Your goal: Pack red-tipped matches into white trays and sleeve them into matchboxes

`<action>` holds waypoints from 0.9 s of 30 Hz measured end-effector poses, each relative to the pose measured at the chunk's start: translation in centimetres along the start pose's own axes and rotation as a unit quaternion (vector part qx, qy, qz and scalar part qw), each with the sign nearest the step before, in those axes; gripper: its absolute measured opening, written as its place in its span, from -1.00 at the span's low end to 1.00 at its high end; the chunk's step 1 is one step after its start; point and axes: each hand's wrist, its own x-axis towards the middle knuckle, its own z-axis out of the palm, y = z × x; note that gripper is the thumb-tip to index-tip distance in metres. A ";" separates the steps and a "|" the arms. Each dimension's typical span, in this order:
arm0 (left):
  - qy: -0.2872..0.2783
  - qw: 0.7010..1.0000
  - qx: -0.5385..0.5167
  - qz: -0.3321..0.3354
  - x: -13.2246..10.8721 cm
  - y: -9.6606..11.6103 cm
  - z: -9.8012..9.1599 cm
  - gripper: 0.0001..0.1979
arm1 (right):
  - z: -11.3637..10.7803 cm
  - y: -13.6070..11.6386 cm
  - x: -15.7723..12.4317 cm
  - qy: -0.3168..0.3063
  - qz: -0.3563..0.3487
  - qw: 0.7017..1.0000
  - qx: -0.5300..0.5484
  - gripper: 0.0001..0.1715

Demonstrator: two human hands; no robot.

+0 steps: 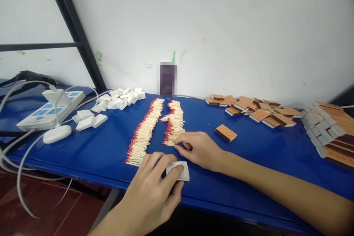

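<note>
My left hand [156,188] grips a small white matchbox tray [186,171] at the table's front edge, its fingers curled around it and one fingertip pressed inside. Just beyond, my right hand [203,151] has thumb and index finger closed in a pinch at the bare wooden ends of matches, at the near end of the right row of matches [177,125]. How many matches lie between those fingertips is hidden. A longer row of red-headed matches [143,132] lies to the left, heads pointing left. One orange matchbox sleeve [226,133] rests alone, right of my right hand.
White trays [121,99] lie heaped at the back left, beside a power strip [51,110], a white plug-in device [57,134] and cables. Loose orange sleeves [258,114] cover the back right. Filled-looking matchboxes [332,132] are stacked at far right. A pixelated dark object [168,80] stands against the wall.
</note>
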 end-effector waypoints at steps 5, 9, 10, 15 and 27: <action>0.000 1.000 0.000 -0.003 0.0 -0.1 0.2 -0.79 | -0.2 -0.1 0.1 -0.009 0.030 0.999 0.003 -0.88; 0.008 0.999 0.029 -0.022 -0.1 -0.4 -0.3 -0.74 | -0.2 -0.2 0.2 -0.013 0.046 0.999 0.009 -0.90; 0.003 0.999 0.039 -0.024 -0.1 -0.6 -0.5 -0.72 | -0.3 -0.2 0.2 -0.010 0.046 0.999 0.011 -0.91; -0.011 0.996 0.076 -0.034 -0.3 -1.2 -1.4 -0.73 | -0.2 0.0 0.2 -0.009 0.049 0.998 0.024 -0.91; -0.030 0.999 -0.020 -0.032 0.8 1.2 -0.6 -0.62 | -0.8 0.1 0.0 -0.048 0.072 0.990 0.115 -0.90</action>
